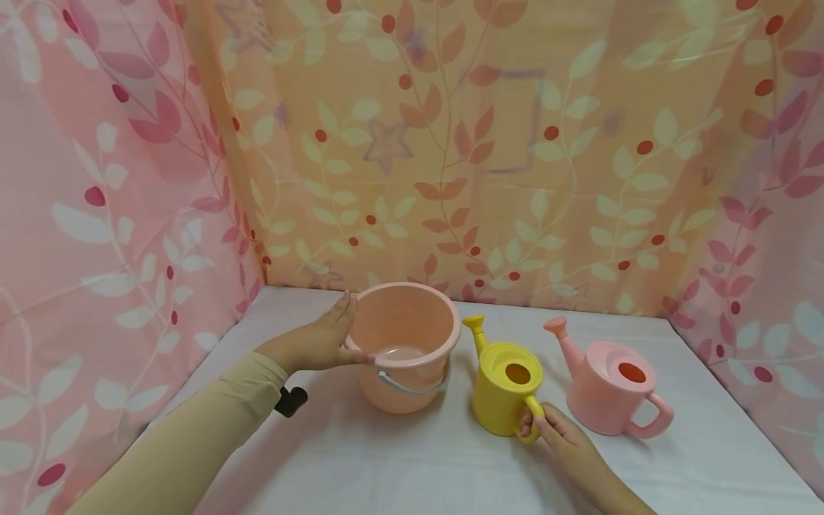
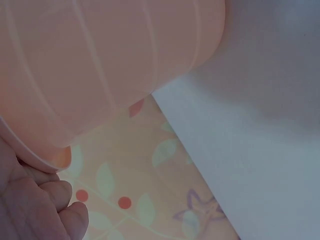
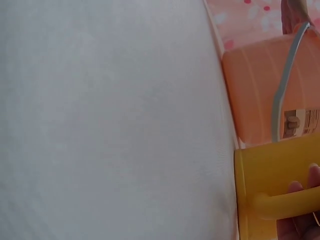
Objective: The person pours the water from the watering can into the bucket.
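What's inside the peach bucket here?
Inside the bucket, the head view shows bare inner wall and part of the floor, with nothing lying there. The nearest part of the floor is hidden behind the front rim, so I cannot tell about that.

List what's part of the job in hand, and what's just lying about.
In the job:
- Yellow watering can, its handle held by the right hand
- Peach bucket, the left hand touching its rim

Apparently just lying about:
- Pink watering can, touched by neither hand
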Motion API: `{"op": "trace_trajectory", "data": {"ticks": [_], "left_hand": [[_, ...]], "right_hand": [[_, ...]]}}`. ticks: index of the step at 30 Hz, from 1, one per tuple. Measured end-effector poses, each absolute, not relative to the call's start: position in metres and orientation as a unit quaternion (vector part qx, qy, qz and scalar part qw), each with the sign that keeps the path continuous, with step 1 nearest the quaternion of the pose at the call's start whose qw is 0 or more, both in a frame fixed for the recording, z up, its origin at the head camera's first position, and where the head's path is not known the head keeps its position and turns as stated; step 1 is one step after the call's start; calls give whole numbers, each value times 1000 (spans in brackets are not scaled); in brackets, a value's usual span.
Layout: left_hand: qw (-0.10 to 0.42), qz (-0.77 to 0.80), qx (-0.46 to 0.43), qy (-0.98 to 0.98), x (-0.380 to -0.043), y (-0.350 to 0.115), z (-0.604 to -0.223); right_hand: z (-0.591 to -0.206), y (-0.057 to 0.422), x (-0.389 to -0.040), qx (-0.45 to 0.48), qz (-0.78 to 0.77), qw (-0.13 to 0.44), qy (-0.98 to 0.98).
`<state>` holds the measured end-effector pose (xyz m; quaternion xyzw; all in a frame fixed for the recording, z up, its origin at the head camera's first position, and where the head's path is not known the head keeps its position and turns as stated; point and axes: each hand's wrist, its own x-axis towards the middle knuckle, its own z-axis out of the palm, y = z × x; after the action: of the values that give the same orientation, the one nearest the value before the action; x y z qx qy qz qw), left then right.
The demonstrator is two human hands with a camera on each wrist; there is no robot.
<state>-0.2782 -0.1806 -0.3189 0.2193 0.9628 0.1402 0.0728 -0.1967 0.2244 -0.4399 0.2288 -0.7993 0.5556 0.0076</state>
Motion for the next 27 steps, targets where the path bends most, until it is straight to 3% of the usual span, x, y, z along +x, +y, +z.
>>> {"op": "trace_trajectory", "data": {"ticks": [17, 27], "left_hand": [[70, 141, 219, 963, -278, -180, -319], [70, 139, 218, 964, -278, -180, -321]], "right_hand": [[-437, 235, -199, 81, 553, 22, -829], [-435, 245, -202, 43, 542, 43, -838]]}}
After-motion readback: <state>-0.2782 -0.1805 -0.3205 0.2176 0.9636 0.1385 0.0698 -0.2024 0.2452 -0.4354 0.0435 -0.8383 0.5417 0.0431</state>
